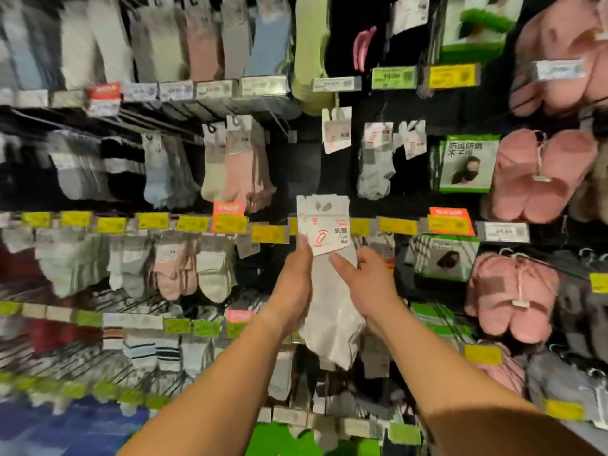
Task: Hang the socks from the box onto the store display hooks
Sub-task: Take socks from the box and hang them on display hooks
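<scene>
We hold white socks (329, 311) up before display wall (408, 179). Left hand (294, 284) pinches card header (324, 230) edge; right hand (368, 281) grips sock side. Pink slippers (539, 179) hang at right, yellow price tags (192, 223) along rails.

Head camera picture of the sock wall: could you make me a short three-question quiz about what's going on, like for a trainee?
1. True or false: both hands are on the white socks.
2. What colour are the slippers hanging at the right edge?
A) blue B) pink C) black
3. Which part of the pack does the left hand pinch?

Key
1. True. The left hand pinches it and the right hand has its thumb on the front.
2. B.
3. The lower left corner of the cardboard header.
</scene>
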`<action>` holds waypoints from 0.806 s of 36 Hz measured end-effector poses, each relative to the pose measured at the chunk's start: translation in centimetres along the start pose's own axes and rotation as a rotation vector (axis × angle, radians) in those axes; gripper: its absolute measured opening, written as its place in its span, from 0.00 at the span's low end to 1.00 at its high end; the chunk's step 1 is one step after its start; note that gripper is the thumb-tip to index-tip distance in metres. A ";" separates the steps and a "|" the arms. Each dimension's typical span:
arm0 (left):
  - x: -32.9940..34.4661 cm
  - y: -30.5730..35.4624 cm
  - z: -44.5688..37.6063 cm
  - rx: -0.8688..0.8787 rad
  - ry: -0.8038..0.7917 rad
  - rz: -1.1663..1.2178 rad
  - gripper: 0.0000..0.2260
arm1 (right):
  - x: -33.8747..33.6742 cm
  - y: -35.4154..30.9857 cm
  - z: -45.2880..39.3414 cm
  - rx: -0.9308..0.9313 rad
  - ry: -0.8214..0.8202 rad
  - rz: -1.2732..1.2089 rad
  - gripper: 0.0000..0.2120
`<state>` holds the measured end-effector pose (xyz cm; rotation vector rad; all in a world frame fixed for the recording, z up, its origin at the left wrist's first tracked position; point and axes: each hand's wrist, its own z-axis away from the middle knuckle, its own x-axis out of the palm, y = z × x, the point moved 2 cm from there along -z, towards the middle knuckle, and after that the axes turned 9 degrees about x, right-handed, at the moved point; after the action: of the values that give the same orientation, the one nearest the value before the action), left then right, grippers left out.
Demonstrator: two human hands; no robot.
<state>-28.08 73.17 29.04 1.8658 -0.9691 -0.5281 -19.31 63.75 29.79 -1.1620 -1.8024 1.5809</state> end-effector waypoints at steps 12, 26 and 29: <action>-9.1 -0.7 -9.0 0.011 0.119 -0.059 0.21 | 7.4 -4.7 -7.3 -0.069 -0.077 -0.207 0.01; -20.0 0.3 -18.1 0.287 -0.057 -0.073 0.11 | 15.5 -10.2 -14.2 -0.097 0.046 -0.156 0.10; -21.5 1.0 -20.2 0.285 -0.011 -0.125 0.11 | 15.9 -12.0 -15.5 -0.101 0.087 -0.176 0.11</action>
<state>-27.16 101.14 38.48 2.1911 -0.9789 -0.4947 -18.72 85.92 41.91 -1.0666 -1.8894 1.3342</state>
